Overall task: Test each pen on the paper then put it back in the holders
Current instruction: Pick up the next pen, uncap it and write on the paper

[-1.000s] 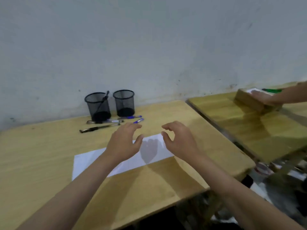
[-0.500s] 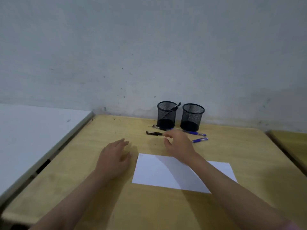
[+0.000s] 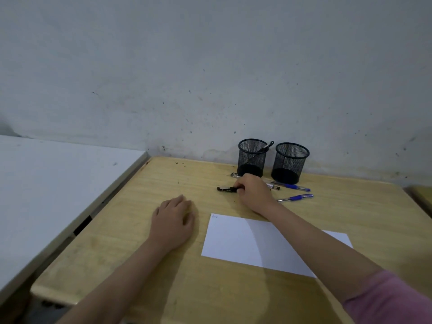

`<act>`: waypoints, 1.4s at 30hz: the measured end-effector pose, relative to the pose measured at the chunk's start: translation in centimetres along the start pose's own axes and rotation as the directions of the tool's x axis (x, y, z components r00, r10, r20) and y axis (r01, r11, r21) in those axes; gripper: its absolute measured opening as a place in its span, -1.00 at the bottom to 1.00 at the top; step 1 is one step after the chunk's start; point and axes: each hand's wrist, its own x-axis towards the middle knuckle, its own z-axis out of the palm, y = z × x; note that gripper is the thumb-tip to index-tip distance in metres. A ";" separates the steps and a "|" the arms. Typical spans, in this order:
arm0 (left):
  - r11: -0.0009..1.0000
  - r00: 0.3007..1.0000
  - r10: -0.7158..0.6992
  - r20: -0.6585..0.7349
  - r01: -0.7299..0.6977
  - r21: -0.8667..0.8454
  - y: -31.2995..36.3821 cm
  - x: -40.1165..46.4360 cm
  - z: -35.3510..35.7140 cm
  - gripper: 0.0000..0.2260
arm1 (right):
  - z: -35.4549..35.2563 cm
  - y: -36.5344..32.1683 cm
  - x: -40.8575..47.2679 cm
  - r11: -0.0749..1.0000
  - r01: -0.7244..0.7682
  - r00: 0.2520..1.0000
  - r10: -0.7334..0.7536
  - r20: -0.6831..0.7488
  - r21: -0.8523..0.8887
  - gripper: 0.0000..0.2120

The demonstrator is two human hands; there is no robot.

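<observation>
While the left hand (image 3: 173, 220) rests flat and relaxed on the wooden counter (image 3: 131, 230) beside the white paper (image 3: 236, 242), the right hand (image 3: 253, 194) reaches past the sheet, its fingers (image 3: 239, 186) curled round one end of a black pen (image 3: 225, 189) lying on the counter. Behind it stand two black mesh holders (image 3: 289, 162) (the left one has a pen leaning inside), with two blue pens (image 3: 295, 198) lying just in front of the right holder.

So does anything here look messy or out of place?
Yes: several pens lie loose on the desk instead of in the two mesh holders. The right hand grips a black pen.
</observation>
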 end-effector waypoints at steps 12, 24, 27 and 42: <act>0.895 0.880 0.292 -0.374 -0.389 -0.217 4.9 0.0 -1.5 -0.69 | -2.4 -1.7 -5.0 0.932 0.359 0.923 -0.345 -0.171 0.057 -0.84; 0.638 0.940 -0.036 -0.339 -0.239 -0.732 9.4 0.0 -2.5 -0.84 | -2.8 -2.8 -9.9 0.887 0.290 0.808 -0.025 -0.589 0.360 -0.88; 0.567 0.957 -0.016 -0.291 -0.231 -0.790 9.9 -0.2 -2.8 -0.80 | -3.1 -4.0 -9.5 0.651 0.068 0.903 0.283 -0.325 0.756 -0.84; 0.617 0.937 -0.242 -0.251 -0.051 -0.786 2.5 1.9 -4.5 -0.83 | -8.9 -4.2 -8.4 0.422 0.246 0.649 0.597 -0.472 0.872 -0.81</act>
